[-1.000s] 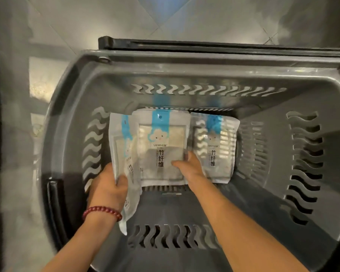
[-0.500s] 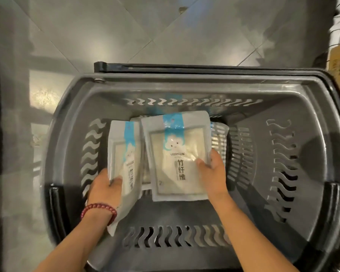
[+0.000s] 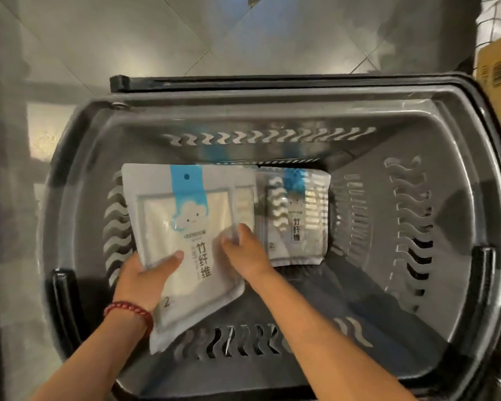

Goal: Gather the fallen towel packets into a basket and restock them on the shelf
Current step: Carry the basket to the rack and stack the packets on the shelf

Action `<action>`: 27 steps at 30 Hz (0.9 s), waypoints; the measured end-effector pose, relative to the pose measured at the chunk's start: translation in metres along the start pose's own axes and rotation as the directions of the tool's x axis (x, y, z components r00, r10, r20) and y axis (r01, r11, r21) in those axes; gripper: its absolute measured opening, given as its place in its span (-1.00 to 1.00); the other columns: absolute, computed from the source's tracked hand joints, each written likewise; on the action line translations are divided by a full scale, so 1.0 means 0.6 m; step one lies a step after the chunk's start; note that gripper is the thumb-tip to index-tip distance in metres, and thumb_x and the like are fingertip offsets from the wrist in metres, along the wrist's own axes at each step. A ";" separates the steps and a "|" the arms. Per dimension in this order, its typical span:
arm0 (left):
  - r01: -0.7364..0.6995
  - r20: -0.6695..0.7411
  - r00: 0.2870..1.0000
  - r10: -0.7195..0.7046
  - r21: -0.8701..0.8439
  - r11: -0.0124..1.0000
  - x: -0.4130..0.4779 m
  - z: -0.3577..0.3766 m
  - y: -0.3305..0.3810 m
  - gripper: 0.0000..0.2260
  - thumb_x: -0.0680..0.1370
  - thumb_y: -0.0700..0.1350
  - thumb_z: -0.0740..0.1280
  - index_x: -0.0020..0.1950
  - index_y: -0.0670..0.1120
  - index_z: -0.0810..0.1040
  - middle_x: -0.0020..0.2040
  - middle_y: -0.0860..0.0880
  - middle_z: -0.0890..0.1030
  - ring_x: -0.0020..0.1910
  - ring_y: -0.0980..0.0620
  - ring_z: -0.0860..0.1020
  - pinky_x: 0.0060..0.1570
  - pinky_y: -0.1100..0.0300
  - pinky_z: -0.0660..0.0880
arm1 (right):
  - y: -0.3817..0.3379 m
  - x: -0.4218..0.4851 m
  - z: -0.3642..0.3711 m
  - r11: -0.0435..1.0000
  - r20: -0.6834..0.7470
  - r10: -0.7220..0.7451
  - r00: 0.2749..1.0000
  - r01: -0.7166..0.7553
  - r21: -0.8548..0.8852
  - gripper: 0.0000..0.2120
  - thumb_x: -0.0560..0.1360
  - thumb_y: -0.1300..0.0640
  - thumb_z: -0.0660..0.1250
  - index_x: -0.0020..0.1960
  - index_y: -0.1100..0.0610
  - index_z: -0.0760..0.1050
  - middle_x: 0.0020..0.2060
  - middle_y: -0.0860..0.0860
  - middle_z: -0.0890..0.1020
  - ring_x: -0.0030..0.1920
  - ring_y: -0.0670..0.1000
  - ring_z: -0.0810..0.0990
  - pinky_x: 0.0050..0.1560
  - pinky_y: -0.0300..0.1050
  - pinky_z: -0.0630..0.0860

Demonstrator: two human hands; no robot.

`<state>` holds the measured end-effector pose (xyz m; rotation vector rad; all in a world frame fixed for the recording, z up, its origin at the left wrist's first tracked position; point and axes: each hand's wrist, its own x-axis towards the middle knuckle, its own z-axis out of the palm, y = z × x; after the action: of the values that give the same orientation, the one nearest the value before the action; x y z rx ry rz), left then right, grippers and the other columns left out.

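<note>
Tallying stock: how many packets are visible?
3: front packet in left hand, second packet behind it at right hand, third packet lying in basket. Others may hide beneath.

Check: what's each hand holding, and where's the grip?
Left-hand grip: lower left edge of the white, blue-striped plastic towel packet, thumb on its face. Right-hand grip: same packet's right edge, mid-height.

The front towel packet (image 3: 185,227) reads 竹纤维, with a 2 at its corner. The rear packet (image 3: 301,221) seems to match; brand lines are blurred.
</note>
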<state>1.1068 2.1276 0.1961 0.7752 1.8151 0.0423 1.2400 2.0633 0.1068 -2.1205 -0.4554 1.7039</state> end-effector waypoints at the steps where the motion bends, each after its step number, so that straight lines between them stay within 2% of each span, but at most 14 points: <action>1: -0.027 -0.022 0.999 0.027 0.026 0.999 0.001 -0.002 -0.005 -0.87 0.47 -0.16 0.41 -0.03 0.02 0.55 -0.19 0.11 0.59 -0.21 0.12 0.54 -0.32 0.21 0.44 | 0.005 0.006 0.006 0.999 0.003 0.026 1.000 -0.026 -0.040 -0.69 0.56 0.09 0.20 0.28 0.15 0.37 0.14 0.05 0.52 0.14 0.07 0.51 -0.04 -0.19 0.37; 3: -0.073 -0.055 0.996 0.076 0.056 0.996 0.003 -0.004 -0.014 -0.81 0.51 -0.19 0.36 0.11 -0.03 0.55 -0.10 0.05 0.59 -0.17 0.07 0.54 -0.20 0.19 0.46 | 0.017 0.013 0.008 0.995 -0.020 0.070 0.997 -0.071 -0.075 -0.62 0.54 0.12 0.22 0.33 0.18 0.36 0.21 0.07 0.50 0.20 0.07 0.49 -0.01 -0.21 0.38; 5: -0.085 -0.093 0.992 0.089 0.050 0.995 0.008 -0.001 -0.020 -0.75 0.54 -0.21 0.33 0.21 -0.06 0.52 -0.01 0.01 0.57 -0.08 0.00 0.53 -0.06 0.13 0.44 | 0.032 0.020 0.003 0.995 -0.098 0.077 0.992 -0.083 -0.058 -0.63 0.50 0.20 0.24 0.30 0.21 0.37 0.11 0.04 0.48 0.15 0.03 0.48 -0.07 -0.26 0.33; 7: -0.092 -0.120 0.988 0.097 0.043 0.995 0.018 0.003 -0.023 -0.72 0.55 -0.22 0.31 0.25 -0.08 0.51 0.01 0.04 0.54 -0.04 0.00 0.49 -0.03 0.11 0.41 | 0.046 0.032 -0.008 0.995 -0.152 0.096 0.984 -0.096 0.008 -0.67 0.47 0.24 0.25 0.23 0.19 0.40 -0.01 -0.05 0.40 0.04 -0.05 0.43 -0.11 -0.30 0.31; 9: -0.111 -0.128 0.985 0.118 0.062 0.992 0.029 0.008 -0.026 -0.72 0.55 -0.21 0.30 0.26 -0.07 0.50 0.01 0.06 0.52 -0.01 0.03 0.47 -0.05 0.12 0.40 | 0.055 0.047 -0.017 0.986 -0.117 0.147 0.982 -0.136 0.099 -0.74 0.45 0.24 0.27 0.14 0.13 0.41 -0.02 -0.07 0.46 0.04 -0.02 0.46 -0.12 -0.32 0.38; 11: -0.119 -0.128 0.984 0.127 0.068 0.991 0.038 0.014 -0.029 -0.72 0.55 -0.21 0.30 0.25 -0.06 0.50 0.02 0.08 0.52 0.00 0.04 0.46 -0.13 0.18 0.40 | 0.059 0.061 -0.020 0.973 -0.064 0.193 0.979 -0.182 0.143 -0.64 0.44 0.22 0.31 0.22 0.14 0.38 0.17 0.05 0.49 0.19 0.08 0.48 0.12 -0.15 0.47; 13: -0.116 -0.117 0.986 0.122 0.063 0.991 0.046 0.017 -0.033 -0.73 0.55 -0.22 0.31 0.24 -0.05 0.51 0.02 0.09 0.52 0.01 0.04 0.48 -0.16 0.20 0.40 | 0.061 0.074 -0.018 0.974 -0.075 0.223 0.972 -0.220 0.054 -0.39 0.44 0.19 0.34 0.44 0.17 0.21 0.38 0.10 0.30 0.35 0.14 0.35 0.33 0.01 0.36; 15: -0.120 -0.105 0.987 0.125 0.058 0.991 0.053 0.019 -0.035 -0.74 0.54 -0.22 0.32 0.22 -0.04 0.52 -0.01 0.09 0.54 0.01 0.03 0.50 -0.12 0.16 0.41 | 0.060 0.086 -0.014 0.974 -0.140 0.217 0.966 -0.223 -0.031 -0.27 0.42 0.16 0.39 0.49 0.17 0.12 0.42 0.11 0.21 0.40 0.16 0.27 0.37 0.04 0.30; 17: -0.117 -0.110 0.986 0.123 0.063 0.991 0.060 0.019 -0.037 -0.73 0.54 -0.21 0.32 0.23 -0.05 0.52 0.00 0.08 0.54 0.00 0.02 0.50 -0.05 0.13 0.42 | 0.055 0.096 -0.009 0.973 -0.186 0.222 0.957 -0.229 -0.020 -0.29 0.39 0.15 0.43 0.45 0.18 0.19 0.37 0.12 0.29 0.35 0.16 0.33 0.33 0.05 0.35; 20: -0.108 -0.126 0.985 0.118 0.090 0.990 0.064 0.018 -0.041 -0.72 0.54 -0.20 0.32 0.25 -0.07 0.50 0.02 0.06 0.53 0.01 0.01 0.49 0.02 0.09 0.42 | 0.053 0.101 -0.007 0.958 -0.202 0.273 0.941 -0.248 0.143 -0.46 0.38 0.17 0.45 0.29 0.19 0.33 0.19 0.11 0.49 0.17 0.13 0.51 0.21 0.10 0.48; 22: -0.106 -0.119 0.986 0.118 0.100 0.989 0.062 0.016 -0.040 -0.72 0.54 -0.20 0.32 0.25 -0.08 0.50 0.06 0.03 0.55 0.02 -0.01 0.50 0.02 0.09 0.42 | 0.052 0.097 -0.014 0.957 -0.186 0.253 0.949 -0.218 0.189 -0.64 0.40 0.18 0.44 0.14 0.17 0.42 0.01 0.04 0.57 0.01 0.04 0.56 0.06 -0.01 0.55; 24: -0.099 -0.121 0.986 0.111 0.102 0.990 0.059 0.015 -0.039 -0.72 0.54 -0.21 0.31 0.26 -0.08 0.49 0.14 -0.03 0.57 0.04 -0.01 0.50 0.01 0.09 0.43 | 0.053 0.089 -0.021 0.979 -0.194 0.170 0.966 -0.142 0.149 -0.83 0.43 0.20 0.42 -0.07 0.15 0.43 -0.21 -0.02 0.52 -0.20 -0.06 0.50 -0.22 -0.25 0.48; 25: -0.089 -0.123 0.987 0.102 0.103 0.991 0.058 0.015 -0.037 -0.71 0.54 -0.21 0.31 0.26 -0.09 0.49 0.17 -0.05 0.57 0.08 -0.03 0.51 0.01 0.09 0.43 | 0.053 0.084 -0.024 0.985 -0.216 0.128 0.968 -0.099 0.142 -0.83 0.44 0.22 0.39 -0.16 0.13 0.38 -0.29 -0.03 0.46 -0.28 -0.08 0.43 -0.34 -0.32 0.37; 27: -0.063 -0.119 0.990 0.075 0.103 0.993 0.054 0.014 -0.033 -0.70 0.55 -0.20 0.31 0.28 -0.08 0.48 0.21 -0.06 0.56 0.15 -0.08 0.51 -0.01 0.10 0.42 | 0.055 0.068 -0.031 0.987 -0.282 0.058 0.958 -0.013 0.159 -0.73 0.48 0.26 0.33 -0.24 0.10 0.24 -0.35 -0.04 0.32 -0.35 -0.08 0.28 -0.43 -0.38 0.23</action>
<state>1.0987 2.1262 0.1583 0.9230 1.9179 0.0466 1.2671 2.0522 0.0599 -2.2220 -0.1931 1.3688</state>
